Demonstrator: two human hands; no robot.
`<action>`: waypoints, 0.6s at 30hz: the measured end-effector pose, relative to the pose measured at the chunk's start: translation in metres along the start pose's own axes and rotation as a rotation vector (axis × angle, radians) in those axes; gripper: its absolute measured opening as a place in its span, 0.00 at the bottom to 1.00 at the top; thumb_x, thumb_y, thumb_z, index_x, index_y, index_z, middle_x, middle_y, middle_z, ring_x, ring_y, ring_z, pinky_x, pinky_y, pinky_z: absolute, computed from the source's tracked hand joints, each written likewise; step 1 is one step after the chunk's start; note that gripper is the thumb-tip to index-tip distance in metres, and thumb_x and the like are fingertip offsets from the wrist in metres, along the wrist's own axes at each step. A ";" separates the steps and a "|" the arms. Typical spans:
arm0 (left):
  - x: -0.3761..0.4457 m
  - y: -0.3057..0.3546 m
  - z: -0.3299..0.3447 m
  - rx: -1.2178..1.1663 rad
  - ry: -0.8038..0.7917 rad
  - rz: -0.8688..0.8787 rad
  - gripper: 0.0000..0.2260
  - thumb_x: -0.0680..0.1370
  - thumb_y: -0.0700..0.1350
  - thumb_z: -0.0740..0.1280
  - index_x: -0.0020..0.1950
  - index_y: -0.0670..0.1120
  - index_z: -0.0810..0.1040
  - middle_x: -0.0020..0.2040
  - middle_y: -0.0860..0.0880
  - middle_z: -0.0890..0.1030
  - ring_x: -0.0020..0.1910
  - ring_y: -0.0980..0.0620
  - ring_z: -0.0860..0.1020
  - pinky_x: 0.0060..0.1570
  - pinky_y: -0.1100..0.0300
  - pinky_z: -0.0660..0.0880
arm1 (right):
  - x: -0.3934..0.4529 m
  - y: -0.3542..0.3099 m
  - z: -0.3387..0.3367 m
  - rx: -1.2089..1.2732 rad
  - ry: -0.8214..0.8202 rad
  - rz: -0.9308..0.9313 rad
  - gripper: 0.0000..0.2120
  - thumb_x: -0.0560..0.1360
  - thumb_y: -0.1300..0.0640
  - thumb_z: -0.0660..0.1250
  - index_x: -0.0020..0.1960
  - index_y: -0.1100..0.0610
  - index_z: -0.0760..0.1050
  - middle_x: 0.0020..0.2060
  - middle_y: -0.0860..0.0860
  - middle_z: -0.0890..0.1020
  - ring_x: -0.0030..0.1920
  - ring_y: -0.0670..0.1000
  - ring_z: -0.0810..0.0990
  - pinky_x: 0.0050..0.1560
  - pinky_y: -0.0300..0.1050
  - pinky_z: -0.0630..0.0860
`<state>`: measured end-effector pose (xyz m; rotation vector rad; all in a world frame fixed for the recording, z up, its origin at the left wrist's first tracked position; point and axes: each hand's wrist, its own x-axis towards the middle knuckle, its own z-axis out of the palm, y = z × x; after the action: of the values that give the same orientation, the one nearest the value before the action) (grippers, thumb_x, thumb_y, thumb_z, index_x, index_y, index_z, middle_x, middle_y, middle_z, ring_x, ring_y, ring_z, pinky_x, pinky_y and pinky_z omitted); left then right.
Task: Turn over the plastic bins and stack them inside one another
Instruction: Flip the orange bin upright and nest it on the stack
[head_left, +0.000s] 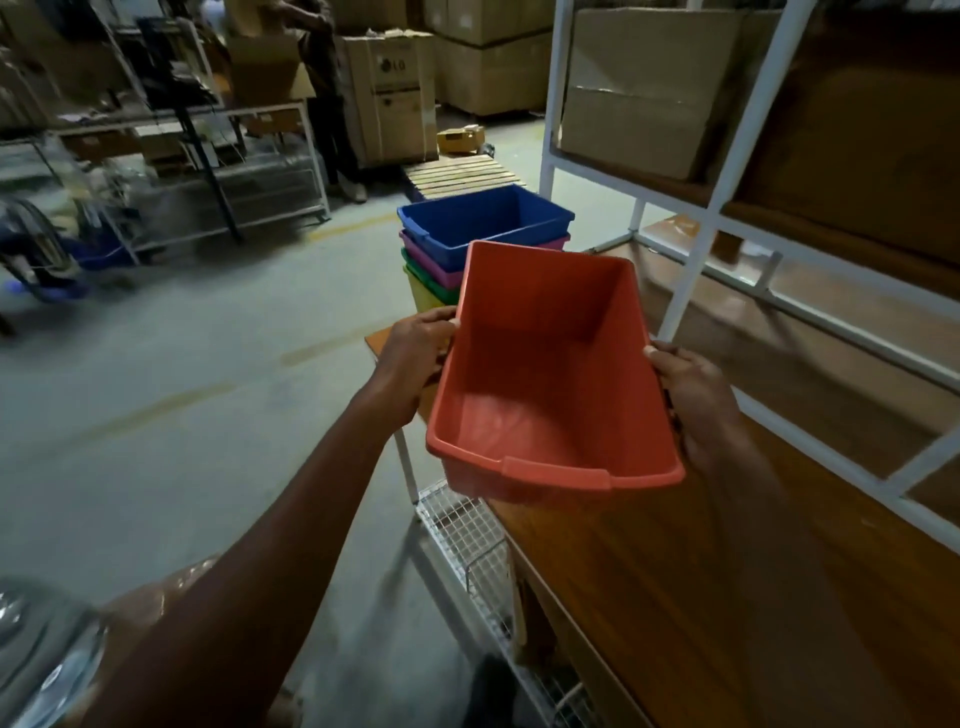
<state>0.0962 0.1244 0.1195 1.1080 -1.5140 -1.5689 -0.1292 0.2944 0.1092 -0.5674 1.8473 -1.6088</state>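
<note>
The wooden table (701, 597) runs from five o'clock toward the centre of the view. At its far end, around twelve o'clock, stands a nested stack: blue bin (483, 221) on top, then pink bin (431, 265), green bin (426, 283) and yellow bin (421, 299), all open side up. Nearer, at centre, the red bin (545, 374) is held above the table, mouth up. The left hand (415, 353) clasps its nine o'clock wall, the right hand (696, 400) its three o'clock wall. By my judgement most of the task is done; this bin remains to be nested in the blue one.
</note>
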 end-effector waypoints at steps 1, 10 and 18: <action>0.019 0.004 -0.002 -0.003 -0.018 0.006 0.16 0.81 0.42 0.63 0.67 0.48 0.82 0.47 0.48 0.87 0.42 0.52 0.85 0.38 0.61 0.80 | 0.012 -0.005 0.008 -0.003 0.016 -0.008 0.11 0.84 0.52 0.66 0.60 0.57 0.82 0.43 0.52 0.85 0.40 0.51 0.83 0.38 0.46 0.77; 0.160 0.057 -0.022 0.008 -0.205 0.114 0.14 0.83 0.45 0.63 0.66 0.47 0.82 0.54 0.43 0.87 0.48 0.47 0.85 0.45 0.56 0.81 | 0.094 -0.074 0.073 -0.033 0.162 -0.074 0.11 0.84 0.46 0.64 0.60 0.49 0.82 0.51 0.55 0.87 0.52 0.59 0.86 0.54 0.59 0.83; 0.291 0.106 -0.027 0.031 -0.432 0.209 0.14 0.79 0.46 0.64 0.60 0.47 0.86 0.56 0.33 0.85 0.51 0.31 0.82 0.58 0.33 0.77 | 0.142 -0.121 0.123 -0.035 0.358 -0.065 0.12 0.81 0.48 0.68 0.60 0.52 0.82 0.52 0.55 0.87 0.52 0.59 0.85 0.58 0.62 0.82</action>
<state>-0.0054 -0.1599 0.1920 0.6212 -1.8702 -1.7113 -0.1551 0.0904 0.1956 -0.3747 2.1355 -1.8175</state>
